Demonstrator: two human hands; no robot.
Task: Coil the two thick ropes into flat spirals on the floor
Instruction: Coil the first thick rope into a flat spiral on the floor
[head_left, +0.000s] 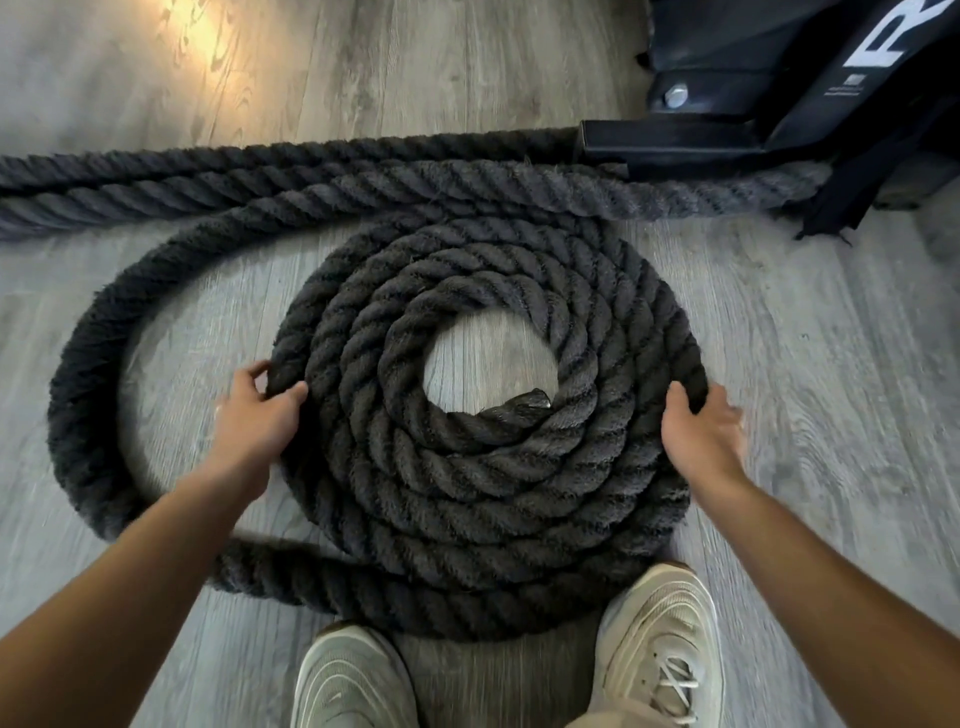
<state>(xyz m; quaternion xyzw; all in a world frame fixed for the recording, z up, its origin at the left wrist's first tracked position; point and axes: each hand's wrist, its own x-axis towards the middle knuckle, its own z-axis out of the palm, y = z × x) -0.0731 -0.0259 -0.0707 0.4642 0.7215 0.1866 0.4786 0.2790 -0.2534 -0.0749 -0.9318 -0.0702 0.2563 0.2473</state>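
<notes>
A thick black rope lies as a flat spiral coil (488, 467) on the grey wood floor, its taped end (524, 404) at the open centre. My left hand (254, 415) grips the coil's left edge, thumb over an outer turn. My right hand (701, 431) presses on the coil's right edge with fingers wrapped on the outer turn. A loose loop (83, 395) of the same rope swings wide to the left and joins the coil at the front. A second rope length (156, 171) runs straight across the floor behind the coil.
A black metal equipment base (727, 140) with a bolt stands at the back right, and the ropes pass under it. My two pale sneakers (660, 639) stand at the coil's near edge. Bare floor lies to the right and far left.
</notes>
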